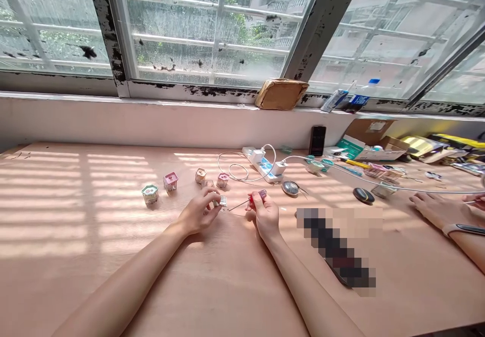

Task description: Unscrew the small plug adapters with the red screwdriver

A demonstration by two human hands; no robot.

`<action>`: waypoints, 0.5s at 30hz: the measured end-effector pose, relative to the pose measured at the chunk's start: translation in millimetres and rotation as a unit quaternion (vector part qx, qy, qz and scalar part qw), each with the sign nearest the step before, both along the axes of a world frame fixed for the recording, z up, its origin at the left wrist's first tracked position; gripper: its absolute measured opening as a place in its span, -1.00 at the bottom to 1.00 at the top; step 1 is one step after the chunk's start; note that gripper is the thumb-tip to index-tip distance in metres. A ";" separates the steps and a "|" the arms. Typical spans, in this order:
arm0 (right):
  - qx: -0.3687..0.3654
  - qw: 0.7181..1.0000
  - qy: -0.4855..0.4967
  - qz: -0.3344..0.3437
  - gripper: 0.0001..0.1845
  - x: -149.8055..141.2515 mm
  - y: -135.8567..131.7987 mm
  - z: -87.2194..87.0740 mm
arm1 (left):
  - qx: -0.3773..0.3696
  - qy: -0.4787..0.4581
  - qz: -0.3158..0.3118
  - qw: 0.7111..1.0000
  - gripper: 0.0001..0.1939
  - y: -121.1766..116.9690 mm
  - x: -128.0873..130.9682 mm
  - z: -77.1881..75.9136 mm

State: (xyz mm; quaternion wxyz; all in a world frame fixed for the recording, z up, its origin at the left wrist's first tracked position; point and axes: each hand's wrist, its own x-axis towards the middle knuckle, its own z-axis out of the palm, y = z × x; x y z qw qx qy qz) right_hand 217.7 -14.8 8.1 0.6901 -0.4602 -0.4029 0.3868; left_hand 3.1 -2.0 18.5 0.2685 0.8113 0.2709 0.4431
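My left hand (199,210) pinches a small square metallic part (221,201) just above the wooden table (76,215). My right hand (265,213) is closed round a small screwdriver (253,200) with a red handle, its thin shaft pointing left towards the part. Both hands sit close together at the table's middle. Behind them stand several little cube-like pieces: a green-topped one (150,193), a pink-topped one (170,181), and two more (200,175) (223,179).
A white power strip (261,163) with plugged chargers and looped cable lies behind my hands. A black phone (317,140) leans on the sill wall. Another person's hand (432,208) with a wristband rests at right, near boxes and clutter. A blurred dark patch (337,251) lies right of my arm.
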 end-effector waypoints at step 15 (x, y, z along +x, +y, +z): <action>-0.010 0.997 0.071 -0.010 -0.48 7.1 -1.0 10.6 | 0.036 0.031 0.001 0.999 -0.91 0.7 -0.5 0.9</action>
